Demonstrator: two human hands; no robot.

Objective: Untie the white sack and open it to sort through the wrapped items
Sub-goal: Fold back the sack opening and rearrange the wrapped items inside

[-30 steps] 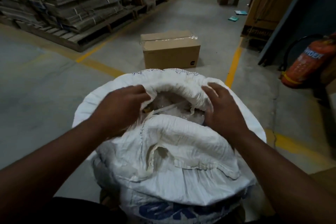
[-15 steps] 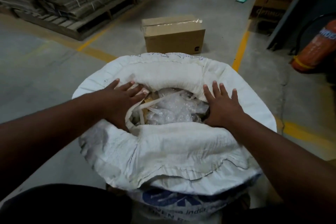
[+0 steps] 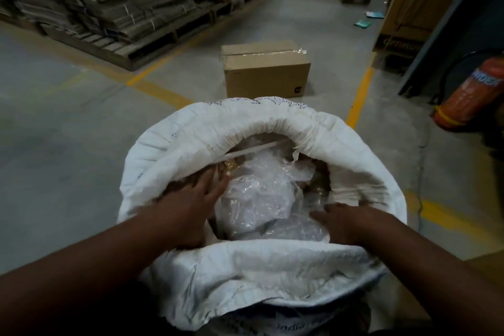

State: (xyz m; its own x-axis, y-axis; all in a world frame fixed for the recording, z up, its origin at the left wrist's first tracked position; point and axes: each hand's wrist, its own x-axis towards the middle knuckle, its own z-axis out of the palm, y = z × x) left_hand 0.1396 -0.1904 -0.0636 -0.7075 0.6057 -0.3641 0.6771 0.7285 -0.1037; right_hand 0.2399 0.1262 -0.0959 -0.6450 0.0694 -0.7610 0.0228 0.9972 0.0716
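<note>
The white sack stands on the floor right below me, its mouth wide open and its rim rolled down. Inside lie items wrapped in clear bubble wrap, with a white strap across the far left of the opening. My left hand reaches into the left side of the mouth, fingers spread flat against the wrapped items. My right hand rests on the wrapping at the right, fingers spread, its tips partly hidden by the plastic. Neither hand grips anything that I can see.
A taped cardboard box sits on the concrete floor just beyond the sack. Pallets of stacked flat cardboard fill the left back. An orange fire extinguisher leans at the right. Yellow floor lines cross around the sack.
The sack mouth has been spread much wider, baring more bubble wrap. Both hands moved from the rim down into the opening onto the wrapped items.
</note>
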